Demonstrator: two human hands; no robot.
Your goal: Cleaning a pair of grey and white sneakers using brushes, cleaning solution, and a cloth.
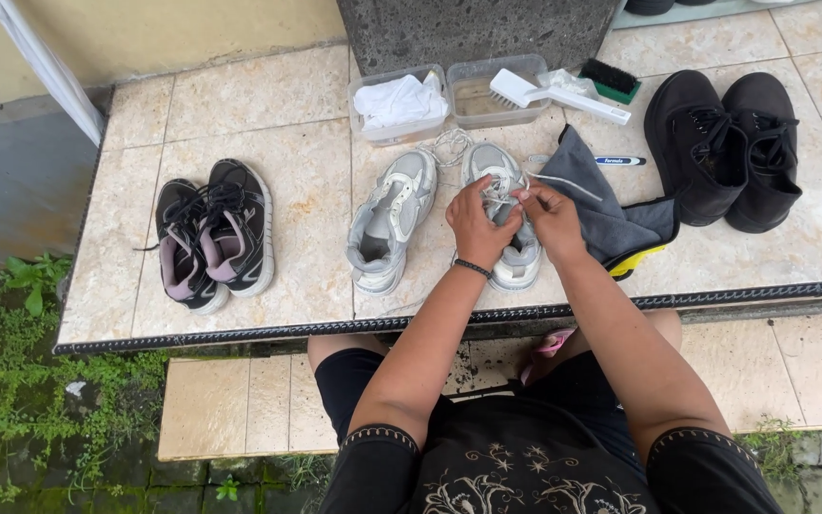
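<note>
**A:** Grey-and-white sneaker (511, 224) is what both hands are on, sitting near the front edge of the tiled ledge (268, 124), toe pointing away from the person. Left hand (476, 228) is curled over the lace area, fingers bent and pinching something thin at the tongue. Right hand (552, 217) is just beside it, fingertips closed on the same lace (499, 196). The two hands are touching each other over the shoe.

**B:** ok, and its twin?

**A:** The matching sneaker (390, 221) lies just to its left, not held, opening facing the camera. A loose white lace (447, 145) is coiled between the two toes. A dark grey cloth (601, 205) with a yellow edge is right beside the right hand.

**B:** what else is on there?

**A:** A black-and-pink pair (209, 236) well off to the left, a black pair (723, 148) on the right. Further back are two clear tubs: one with a white rag (397, 100), and one (487, 95) with a white brush (558, 95) resting across it. A green scrub brush (609, 80) is behind that, and a small tube (618, 161) lies by the cloth.
</note>
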